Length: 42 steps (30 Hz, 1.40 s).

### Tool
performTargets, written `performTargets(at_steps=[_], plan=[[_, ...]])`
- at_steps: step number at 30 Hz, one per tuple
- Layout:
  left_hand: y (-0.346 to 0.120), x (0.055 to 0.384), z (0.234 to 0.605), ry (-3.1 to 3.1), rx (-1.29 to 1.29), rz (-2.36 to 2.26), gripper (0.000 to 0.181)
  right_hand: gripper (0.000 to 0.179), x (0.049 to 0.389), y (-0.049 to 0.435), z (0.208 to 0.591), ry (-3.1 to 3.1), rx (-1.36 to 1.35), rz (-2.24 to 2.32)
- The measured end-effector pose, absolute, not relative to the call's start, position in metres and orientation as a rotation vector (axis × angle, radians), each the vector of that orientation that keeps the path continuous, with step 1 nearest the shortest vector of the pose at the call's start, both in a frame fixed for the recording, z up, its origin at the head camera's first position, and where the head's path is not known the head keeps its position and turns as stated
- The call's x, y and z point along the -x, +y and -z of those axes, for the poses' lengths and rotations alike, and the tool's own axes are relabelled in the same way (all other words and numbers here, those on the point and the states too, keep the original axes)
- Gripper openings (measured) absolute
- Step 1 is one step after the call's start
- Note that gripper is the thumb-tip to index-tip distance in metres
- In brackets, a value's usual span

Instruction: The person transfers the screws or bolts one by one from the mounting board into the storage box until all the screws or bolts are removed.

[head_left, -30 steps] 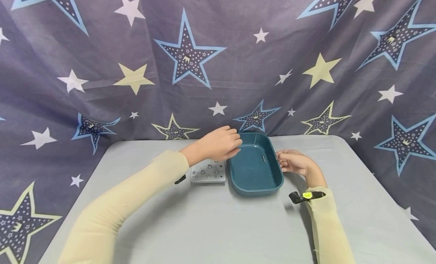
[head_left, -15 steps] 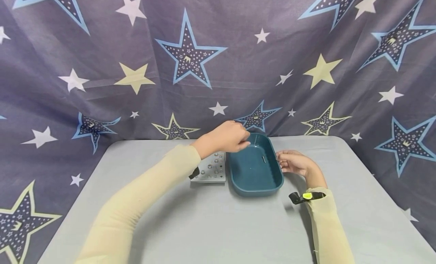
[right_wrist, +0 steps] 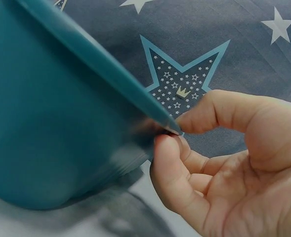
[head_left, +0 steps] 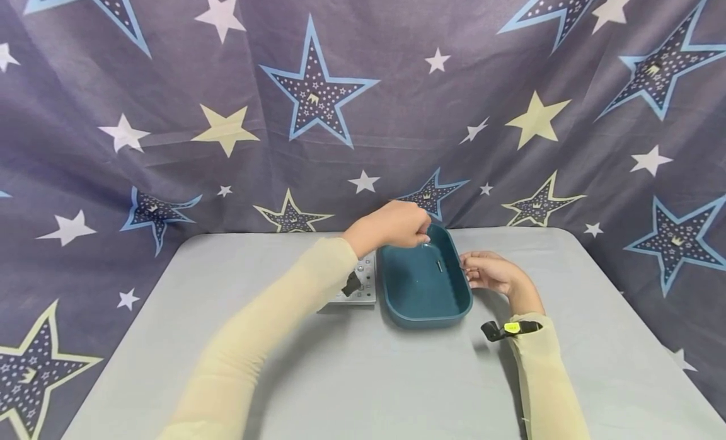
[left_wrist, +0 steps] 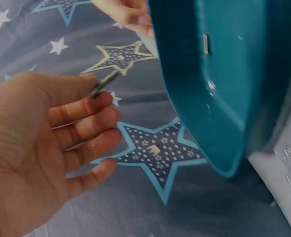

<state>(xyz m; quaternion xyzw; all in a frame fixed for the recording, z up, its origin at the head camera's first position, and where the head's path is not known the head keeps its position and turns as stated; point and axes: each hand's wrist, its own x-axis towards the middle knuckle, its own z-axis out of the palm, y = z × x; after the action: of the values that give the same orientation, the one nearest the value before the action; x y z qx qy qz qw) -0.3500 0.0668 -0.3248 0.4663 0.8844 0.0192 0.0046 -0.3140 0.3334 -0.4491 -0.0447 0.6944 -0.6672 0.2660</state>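
Observation:
My left hand (head_left: 405, 224) is over the far left part of a teal plastic tray (head_left: 428, 319). Between thumb and forefinger it pinches a small threaded metal screw (left_wrist: 105, 82), seen in the left wrist view; the other fingers are loosely bent. My right hand (head_left: 492, 272) pinches the tray's right rim between thumb and forefinger, as the right wrist view shows. Inside the tray lies one small metal piece (head_left: 439, 266), near the right wall. A silver metal plate (head_left: 367, 289) with several bolt-like fittings stands just left of the tray, partly hidden by my left forearm.
All of this stands on a grey-covered table (head_left: 397, 377). Behind its far edge hangs a dark curtain (head_left: 397, 144) with stars. Black camera straps sit at both wrists, the right one (head_left: 510, 328) close above the table.
My left hand has moved right, from above the metal plate to over the tray, uncovering and then covering parts of the plate. The right hand and the tray have stayed in place.

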Motion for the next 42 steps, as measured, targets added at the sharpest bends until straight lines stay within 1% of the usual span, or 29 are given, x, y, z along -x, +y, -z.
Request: performTargets(at_steps=[6,10,13,15,18,23,32,42], plan=[[0.08,0.355,0.328,2.697,-1.357,-0.099,0.034,0.015,0.314,0.333,0.447,1.861,0.093,1.805],[0.086,0.362,0.331,2.646,-1.3,-0.155,0.036,0.016,0.313,0.333,0.448,1.853,0.098,1.814],[0.09,0.368,0.333,2.614,-1.273,-0.198,0.027,0.015,0.313,0.334,0.449,1.859,0.108,1.816],[0.092,0.371,0.334,2.597,-1.253,-0.23,0.017,0.015,0.314,0.334,0.449,1.865,0.106,1.817],[0.093,0.376,0.336,2.578,-1.212,-0.273,0.01,0.015,0.314,0.334,0.448,1.869,0.095,1.819],[0.093,0.383,0.343,2.549,-1.146,-0.329,0.01,0.014,0.313,0.332,0.447,1.863,0.107,1.813],[0.099,0.392,0.353,2.487,-1.065,-0.407,0.016,0.016,0.313,0.331,0.448,1.869,0.083,1.816],[0.109,0.397,0.363,2.489,-0.947,-0.489,0.02,0.016,0.312,0.329,0.446,1.869,0.081,1.807]])
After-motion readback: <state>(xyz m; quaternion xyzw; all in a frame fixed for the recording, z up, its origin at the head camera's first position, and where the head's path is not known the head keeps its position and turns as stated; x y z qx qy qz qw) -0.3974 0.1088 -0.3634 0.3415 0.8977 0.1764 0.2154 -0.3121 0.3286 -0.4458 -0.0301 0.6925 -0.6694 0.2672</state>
